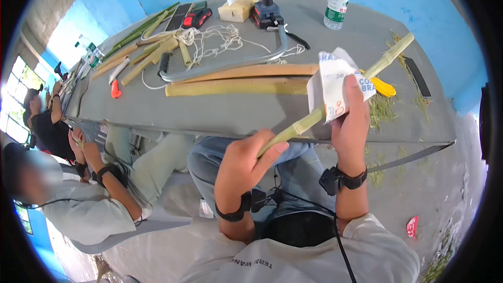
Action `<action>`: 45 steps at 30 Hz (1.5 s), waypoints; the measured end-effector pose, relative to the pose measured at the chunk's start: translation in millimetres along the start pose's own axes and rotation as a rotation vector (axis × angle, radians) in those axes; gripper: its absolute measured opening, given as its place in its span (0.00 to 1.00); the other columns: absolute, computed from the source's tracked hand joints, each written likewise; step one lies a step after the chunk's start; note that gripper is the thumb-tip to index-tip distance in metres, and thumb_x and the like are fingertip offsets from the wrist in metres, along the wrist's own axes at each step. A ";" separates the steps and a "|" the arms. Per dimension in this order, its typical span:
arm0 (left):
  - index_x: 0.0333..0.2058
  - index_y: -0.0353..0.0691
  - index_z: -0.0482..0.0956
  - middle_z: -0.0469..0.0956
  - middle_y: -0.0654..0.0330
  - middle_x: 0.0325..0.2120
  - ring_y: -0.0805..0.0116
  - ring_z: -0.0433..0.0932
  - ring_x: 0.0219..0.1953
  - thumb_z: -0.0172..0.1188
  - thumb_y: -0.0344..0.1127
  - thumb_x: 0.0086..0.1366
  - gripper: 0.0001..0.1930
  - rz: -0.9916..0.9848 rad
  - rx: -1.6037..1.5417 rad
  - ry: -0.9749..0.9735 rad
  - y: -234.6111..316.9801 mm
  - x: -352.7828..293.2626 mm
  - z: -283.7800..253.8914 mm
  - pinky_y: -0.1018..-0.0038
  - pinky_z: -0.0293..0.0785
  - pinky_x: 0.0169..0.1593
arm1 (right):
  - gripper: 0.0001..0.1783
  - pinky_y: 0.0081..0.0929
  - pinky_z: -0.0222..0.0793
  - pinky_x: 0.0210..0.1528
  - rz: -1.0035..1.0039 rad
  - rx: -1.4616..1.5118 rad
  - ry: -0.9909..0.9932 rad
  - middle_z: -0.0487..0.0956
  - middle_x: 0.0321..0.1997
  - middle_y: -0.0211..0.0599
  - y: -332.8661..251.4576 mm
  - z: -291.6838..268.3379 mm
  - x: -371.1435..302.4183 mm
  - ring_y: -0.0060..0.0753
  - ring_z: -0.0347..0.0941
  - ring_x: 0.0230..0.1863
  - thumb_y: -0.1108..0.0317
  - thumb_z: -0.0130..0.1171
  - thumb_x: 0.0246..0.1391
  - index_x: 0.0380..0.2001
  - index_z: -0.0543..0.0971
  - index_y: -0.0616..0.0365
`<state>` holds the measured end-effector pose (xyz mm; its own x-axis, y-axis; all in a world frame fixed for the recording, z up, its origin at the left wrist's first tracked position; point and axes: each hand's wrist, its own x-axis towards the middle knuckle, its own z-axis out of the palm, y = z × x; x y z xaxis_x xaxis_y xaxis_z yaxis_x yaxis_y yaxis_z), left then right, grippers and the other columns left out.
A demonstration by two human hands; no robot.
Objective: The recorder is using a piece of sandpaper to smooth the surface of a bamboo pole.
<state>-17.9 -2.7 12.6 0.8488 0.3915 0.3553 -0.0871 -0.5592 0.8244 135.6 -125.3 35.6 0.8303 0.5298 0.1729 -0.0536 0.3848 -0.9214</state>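
Note:
A thin, pale green bamboo stick [394,54] slants up to the right over the table's near edge. My left hand [245,161] is closed round its lower end, with the thumb lying along it. Farther up, my right hand [352,110] pinches a folded white sheet of sandpaper [329,80] with coloured print on its back. The sheet wraps the stick's middle and hides that part. Just behind it, a yellow-handled tool [384,87] lies on the table, partly covered. Split bamboo strips [236,88] lie left of the sheet.
On the grey table [220,110] are a bow saw [225,75], white string [222,36], a cordless drill [266,8], a tissue pack [238,8], a water bottle [337,2], a black phone-like slab [417,77] and green shavings [382,112]. Another person [89,204] sits close on my left.

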 end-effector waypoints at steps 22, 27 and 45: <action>0.32 0.35 0.76 0.69 0.55 0.17 0.64 0.62 0.18 0.61 0.40 0.66 0.13 -0.066 -0.008 0.025 1.1 0.0 2.5 0.74 0.64 0.25 | 0.17 0.16 0.66 0.30 0.023 -0.160 -0.224 0.80 0.32 0.25 -1.6 -1.3 -7.5 0.12 0.71 0.31 0.59 0.58 0.63 0.41 0.81 0.64; 0.33 0.34 0.76 0.70 0.55 0.17 0.62 0.64 0.18 0.61 0.41 0.66 0.13 -0.053 0.026 0.021 2.4 -0.1 3.6 0.74 0.65 0.26 | 0.17 0.15 0.65 0.29 0.031 -0.199 -0.239 0.80 0.31 0.25 -1.1 -2.1 -7.8 0.11 0.71 0.31 0.59 0.58 0.62 0.42 0.81 0.63; 0.35 0.35 0.76 0.68 0.59 0.17 0.66 0.62 0.20 0.51 0.46 0.73 0.17 -0.192 -0.074 -0.103 -4.1 -6.3 -11.6 0.73 0.63 0.27 | 0.18 0.20 0.71 0.34 -0.195 -0.110 -0.048 0.80 0.37 0.30 5.5 -7.8 -7.0 0.16 0.76 0.34 0.60 0.55 0.64 0.45 0.76 0.66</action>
<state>-29.0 5.7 12.1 0.9018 0.4072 0.1447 0.0468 -0.4250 0.9040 133.8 -132.8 26.6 0.7916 0.4901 0.3650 0.1681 0.3996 -0.9011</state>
